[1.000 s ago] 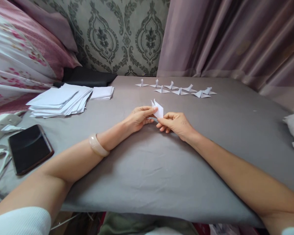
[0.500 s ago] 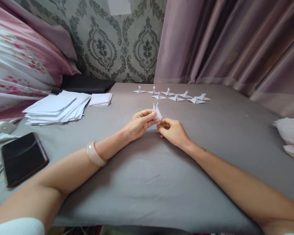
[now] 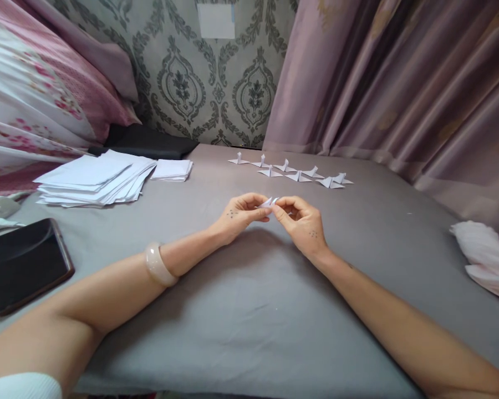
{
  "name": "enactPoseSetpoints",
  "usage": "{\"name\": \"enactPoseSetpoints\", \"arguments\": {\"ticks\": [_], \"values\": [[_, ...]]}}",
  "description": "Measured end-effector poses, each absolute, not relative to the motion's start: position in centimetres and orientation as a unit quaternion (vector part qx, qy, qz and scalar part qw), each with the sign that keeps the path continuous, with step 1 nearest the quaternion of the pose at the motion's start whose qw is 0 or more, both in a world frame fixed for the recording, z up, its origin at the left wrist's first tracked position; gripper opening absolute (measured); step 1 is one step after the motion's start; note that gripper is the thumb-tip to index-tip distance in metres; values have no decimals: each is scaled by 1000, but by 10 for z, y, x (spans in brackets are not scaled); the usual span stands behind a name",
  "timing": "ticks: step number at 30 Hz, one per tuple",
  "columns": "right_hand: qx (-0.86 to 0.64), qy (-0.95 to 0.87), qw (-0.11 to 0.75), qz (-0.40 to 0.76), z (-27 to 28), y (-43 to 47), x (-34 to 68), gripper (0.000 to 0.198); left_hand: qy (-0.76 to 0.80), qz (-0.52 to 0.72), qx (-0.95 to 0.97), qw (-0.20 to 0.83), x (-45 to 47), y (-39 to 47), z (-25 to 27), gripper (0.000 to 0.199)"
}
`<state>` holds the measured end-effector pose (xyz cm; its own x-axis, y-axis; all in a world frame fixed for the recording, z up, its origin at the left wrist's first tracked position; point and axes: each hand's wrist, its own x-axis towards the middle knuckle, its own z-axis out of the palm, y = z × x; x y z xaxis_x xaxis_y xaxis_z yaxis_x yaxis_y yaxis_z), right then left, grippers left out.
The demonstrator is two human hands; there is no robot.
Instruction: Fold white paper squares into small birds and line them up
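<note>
Between my two hands is a small white folded paper crane (image 3: 267, 203), mostly covered by my fingers. My left hand (image 3: 245, 216) pinches it from the left, thumb in front. From the right, my right hand (image 3: 300, 221) grips its upper part between thumb and forefinger. Both hands are held close together above the grey cloth, fingertips nearly touching. Beyond them several finished white paper cranes (image 3: 298, 177) stand in two loose rows with their wings spread.
A large stack of white paper (image 3: 87, 177) and a smaller stack of squares (image 3: 172, 170) lie at the back left. A dark tablet (image 3: 29, 266) rests at the left edge. Pale cloth (image 3: 482, 255) is bunched at the right. Purple curtains (image 3: 357, 83) hang behind the grey-covered table (image 3: 233, 321).
My right hand has moved up from the paper crane's lower end to its top. The crane has tilted and its two upright points no longer stick up. The camera view has shifted slightly.
</note>
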<state>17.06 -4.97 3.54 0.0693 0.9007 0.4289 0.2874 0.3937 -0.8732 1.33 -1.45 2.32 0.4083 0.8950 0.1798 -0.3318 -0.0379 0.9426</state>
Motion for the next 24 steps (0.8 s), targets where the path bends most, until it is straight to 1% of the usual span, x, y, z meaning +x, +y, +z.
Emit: {"name": "enactPoseSetpoints", "arguments": {"ticks": [5, 11, 13, 20, 24], "values": [[-493, -615, 551, 276, 35, -51, 169, 15, 263, 454, 563, 639, 12, -14, 22, 20], [-486, -653, 548, 193, 39, -53, 168, 10, 272, 439, 569, 640, 11, -15, 24, 22], [-474, -664, 549, 181, 40, -53, 169, 9, 272, 430, 572, 643, 10, -15, 24, 24], [-459, -666, 553, 199, 39, -52, 170, 9, 280, 414, 579, 645, 9, -14, 23, 27], [-472, -638, 557, 243, 39, -52, 169, 8, 279, 399, 585, 649, 9, -15, 25, 29]]}}
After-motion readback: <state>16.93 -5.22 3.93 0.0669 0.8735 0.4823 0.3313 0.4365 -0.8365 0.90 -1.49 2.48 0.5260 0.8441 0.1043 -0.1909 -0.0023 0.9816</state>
